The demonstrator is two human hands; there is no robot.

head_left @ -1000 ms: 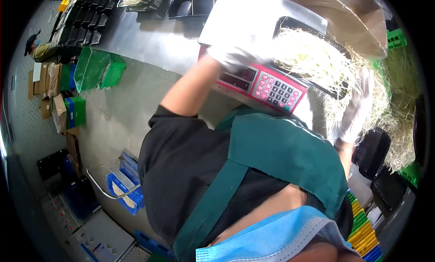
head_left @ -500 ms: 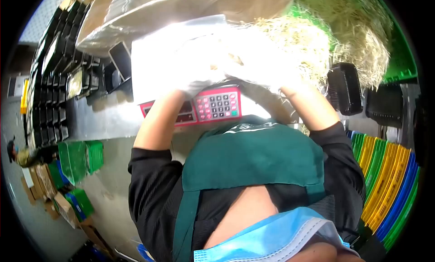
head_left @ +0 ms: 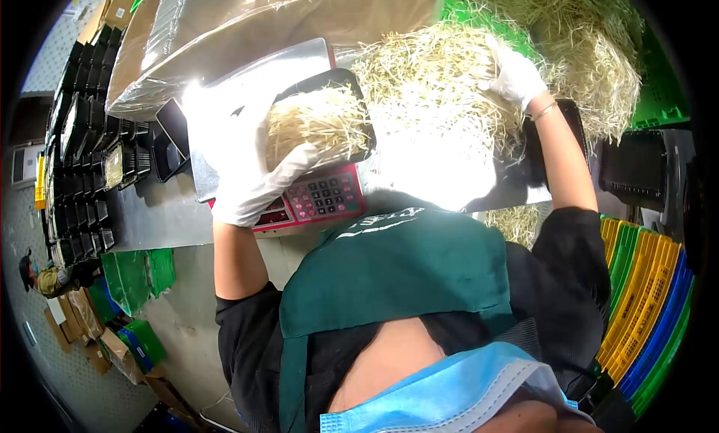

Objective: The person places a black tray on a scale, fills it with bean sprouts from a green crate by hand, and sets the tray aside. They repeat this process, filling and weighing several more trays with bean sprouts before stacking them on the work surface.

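My left hand [head_left: 251, 182], in a white glove, grips a black plastic tray [head_left: 362, 96] by its left side, thumb along the near edge. Pale, thin bean sprouts [head_left: 318, 126] fill the tray, which is over the scale with the red keypad [head_left: 326, 193]. My right hand [head_left: 518, 75], also white-gloved, reaches to the right side of a large heap of sprouts [head_left: 427, 77]. Its thumb and fingers are apart and touch the strands; some fingertips are hidden.
Stacked black trays [head_left: 82, 141] line the table's left end. A plastic-lined cardboard box [head_left: 292, 21] stands behind the scale. More black trays [head_left: 633, 167] lie at the right, near a green crate [head_left: 659, 96]. Yellow, green and blue crates [head_left: 644, 306] are stacked below. A person [head_left: 49, 279] is far left.
My hands, together in the glare over the scale before, have parted. The left now shows with the filled tray; the right has moved up and right to the heap. The glare has lessened.
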